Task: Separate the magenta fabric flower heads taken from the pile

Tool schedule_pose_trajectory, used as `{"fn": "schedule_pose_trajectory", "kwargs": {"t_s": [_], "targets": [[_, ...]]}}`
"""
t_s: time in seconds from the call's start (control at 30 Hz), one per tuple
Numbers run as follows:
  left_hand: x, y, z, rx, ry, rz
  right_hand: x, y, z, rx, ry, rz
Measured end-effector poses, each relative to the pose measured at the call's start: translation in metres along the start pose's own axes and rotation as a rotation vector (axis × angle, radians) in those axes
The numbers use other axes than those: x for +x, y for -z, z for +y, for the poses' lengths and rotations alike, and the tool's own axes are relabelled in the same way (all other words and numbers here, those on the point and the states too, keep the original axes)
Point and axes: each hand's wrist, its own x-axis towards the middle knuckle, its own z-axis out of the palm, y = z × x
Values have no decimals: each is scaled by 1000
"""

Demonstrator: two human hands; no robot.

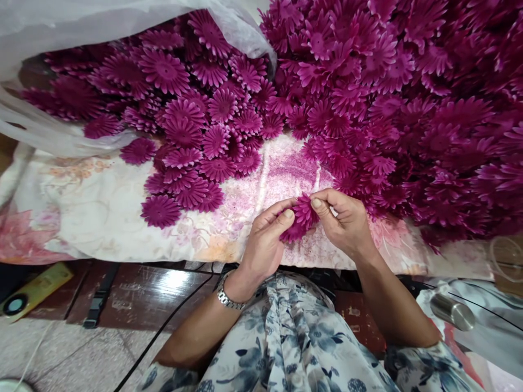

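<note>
A magenta artificial flower head (304,213) is held between both hands, low over the front part of the cloth. My left hand (267,234) pinches it from the left side, thumb on top. From the right, my right hand (343,218) pinches the flower's upper edge between thumb and index finger. Its centre is partly covered by petals and fingers. Left of my hands lies a loose spread of similar magenta flower heads (180,185). To the right and behind rises a large heap of magenta flowers (388,98).
A translucent plastic bag (81,32) lies open at the back left with flowers spilling out. The floral cloth (102,218) covers the work surface. Below it are a brown bench (139,294), a black strap buckle (96,307), a yellow object (36,291) and a metal cylinder (452,312).
</note>
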Motion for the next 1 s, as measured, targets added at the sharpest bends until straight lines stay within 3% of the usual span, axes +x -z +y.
{"fn": "schedule_pose_trajectory", "kwargs": {"t_s": [0.2,0.33,0.4,0.47,0.57,0.63,0.7,0.87,0.93,1.0], "targets": [[0,2,-3,106,-55,70,2,3,1,-158,108,60],[-1,3,3,137,-35,145,16,34,21,-627,157,312],[-1,1,6,134,-29,148,20,45,25,-784,124,365],[-1,-1,7,145,-37,130,17,43,19,-712,142,308],[-1,-3,5,188,-78,68,8,21,4,-371,257,52],[-1,-2,3,212,-87,34,4,10,-1,-237,278,-32],[-2,0,3,203,-45,9,5,10,3,-274,260,33],[-3,2,10,77,45,-17,16,36,20,-710,117,230],[-3,2,13,22,79,-39,15,34,17,-644,139,198],[-3,2,13,-10,121,-58,9,22,9,-444,207,64]]}}
